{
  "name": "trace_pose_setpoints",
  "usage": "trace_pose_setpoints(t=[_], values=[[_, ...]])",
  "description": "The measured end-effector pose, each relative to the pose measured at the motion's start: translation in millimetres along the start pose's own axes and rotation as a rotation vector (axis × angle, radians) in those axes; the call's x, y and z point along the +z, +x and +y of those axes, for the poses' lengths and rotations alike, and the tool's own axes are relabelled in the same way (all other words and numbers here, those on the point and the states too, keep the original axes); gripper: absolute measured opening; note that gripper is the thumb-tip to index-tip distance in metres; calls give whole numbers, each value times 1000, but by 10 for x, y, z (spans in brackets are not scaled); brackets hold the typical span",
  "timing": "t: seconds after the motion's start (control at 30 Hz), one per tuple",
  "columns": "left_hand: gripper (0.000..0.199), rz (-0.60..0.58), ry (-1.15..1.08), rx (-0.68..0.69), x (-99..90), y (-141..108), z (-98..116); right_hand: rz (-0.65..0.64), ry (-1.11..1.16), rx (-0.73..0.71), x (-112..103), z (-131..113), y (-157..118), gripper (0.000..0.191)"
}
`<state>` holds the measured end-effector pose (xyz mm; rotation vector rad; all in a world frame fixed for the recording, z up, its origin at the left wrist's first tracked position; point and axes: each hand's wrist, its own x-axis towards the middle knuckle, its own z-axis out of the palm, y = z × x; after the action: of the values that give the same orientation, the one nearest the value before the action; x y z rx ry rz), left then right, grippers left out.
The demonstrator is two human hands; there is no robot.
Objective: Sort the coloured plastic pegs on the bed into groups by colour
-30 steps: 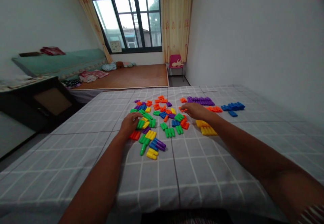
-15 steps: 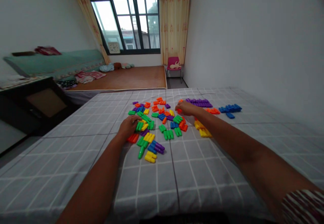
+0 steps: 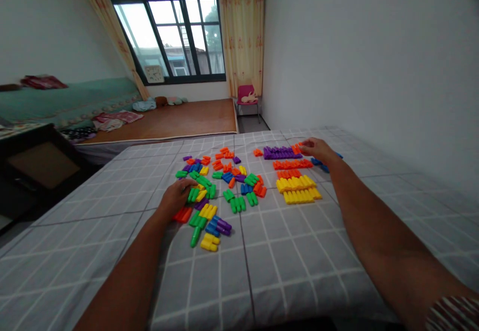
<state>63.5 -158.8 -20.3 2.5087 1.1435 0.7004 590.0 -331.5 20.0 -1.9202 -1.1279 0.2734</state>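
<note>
My right hand (image 3: 318,149) is closed on an orange block (image 3: 297,148) at the right end of the purple row (image 3: 280,153). My left hand (image 3: 177,195) rests at the left edge of the mixed pile, its fingertips by a green block (image 3: 193,194); whether it grips anything is hidden. Orange rows (image 3: 292,164) and yellow rows (image 3: 299,196) lie nearer me than the purple one. Blue blocks (image 3: 317,162) are partly hidden behind my right wrist. Loose green (image 3: 238,204), orange, blue, purple and yellow pieces (image 3: 209,242) lie across the middle.
A grey checked cloth (image 3: 209,286) covers the surface under the blocks. A white wall (image 3: 366,62) rises on the right. Beyond are a brown bed (image 3: 187,116), a pink chair (image 3: 246,91) and a window; a dark cabinet (image 3: 41,166) stands at the left.
My right hand has moved right, from the loose orange pieces to the end of the purple row, uncovering the yellow rows. The view has shifted slightly; my left hand stays beside the pile.
</note>
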Motion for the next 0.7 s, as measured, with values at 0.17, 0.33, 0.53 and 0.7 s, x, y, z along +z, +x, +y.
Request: trace_pose_setpoints(t=[0.17, 0.33, 0.53, 0.7], values=[[36, -19, -12, -31, -3, -5, -16, -14, -179, 94, -109, 91, -23, 20], [37, -51, -7, -48, -28, -16, 10, -467, -126, 24, -18, -234, -149, 31], [38, -57, -38, -22, -35, -29, 2, -572, -277, 44, -15, -416, -177, 26], [39, -69, -27, -25, -55, -35, 42, -524, -285, 298, -379, -163, -187, 30]])
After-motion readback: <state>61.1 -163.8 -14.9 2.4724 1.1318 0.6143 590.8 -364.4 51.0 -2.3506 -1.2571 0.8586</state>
